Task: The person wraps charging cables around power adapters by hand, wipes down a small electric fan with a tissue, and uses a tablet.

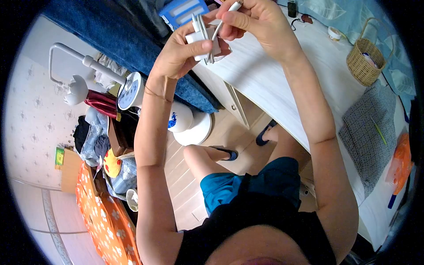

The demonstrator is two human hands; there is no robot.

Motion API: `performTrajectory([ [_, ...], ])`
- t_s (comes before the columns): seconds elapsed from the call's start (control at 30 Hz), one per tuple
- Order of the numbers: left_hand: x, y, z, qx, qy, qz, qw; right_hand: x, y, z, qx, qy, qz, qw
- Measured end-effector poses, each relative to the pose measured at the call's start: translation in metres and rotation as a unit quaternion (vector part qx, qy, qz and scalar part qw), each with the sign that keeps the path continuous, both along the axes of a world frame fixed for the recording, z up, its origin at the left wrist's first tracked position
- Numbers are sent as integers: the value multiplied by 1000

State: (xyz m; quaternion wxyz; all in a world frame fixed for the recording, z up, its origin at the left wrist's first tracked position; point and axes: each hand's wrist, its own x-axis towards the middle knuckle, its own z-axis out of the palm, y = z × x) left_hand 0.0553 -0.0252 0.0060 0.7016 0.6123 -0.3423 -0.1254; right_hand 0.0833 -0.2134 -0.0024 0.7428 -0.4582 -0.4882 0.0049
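My left hand (181,51) is closed around a white charger block (196,43). A white charging cable (204,33) is wound around the block in several loops, with the thumb pressing on them. In my right hand (251,22), thumb and fingers pinch the free end of the cable, where a white plug (235,6) sticks out above the thumb. A short stretch of cable runs between the two hands. Both hands are raised at the top of the view, beyond the near edge of the white desk (265,79).
A wicker basket (364,62), a small round container (334,33), a grey cloth (370,128) and an orange bag (401,152) lie on the desk. A blue plastic item (183,13) is behind my hands. At left stand a white lamp (131,90) and piled clothes.
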Motion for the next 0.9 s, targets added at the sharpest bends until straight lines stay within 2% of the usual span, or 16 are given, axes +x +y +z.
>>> performTrajectory([
  [0.13, 7, 3, -6, -71, 50, 28, 996, -2, 3, 1, 50, 14, 21, 998],
  [0.17, 8, 2, -6, -91, 60, 7, 994, -3, 2, 1, 51, 21, 11, 998],
  [0.37, 10, 2, -7, -143, 130, 36, 981, -2, 0, 1, 82, 46, 4, 996],
  [0.63, -8, -17, 0, 60, -33, 14, 998, -4, 4, -1, 72, -73, -118, 988],
  [0.73, -14, -17, 9, 140, -61, 32, 988, 0, 5, -2, 72, -103, -60, 990],
  [0.77, -16, -18, 11, 165, -68, 25, 984, -2, 4, -2, 44, -73, -8, 996],
  [0.83, -24, -22, 17, 208, -70, 26, 975, 1, 9, -4, 15, -65, 3, 998],
  [0.9, -24, -21, 15, 199, -63, 7, 978, -3, 4, -2, -51, -19, 75, 996],
])
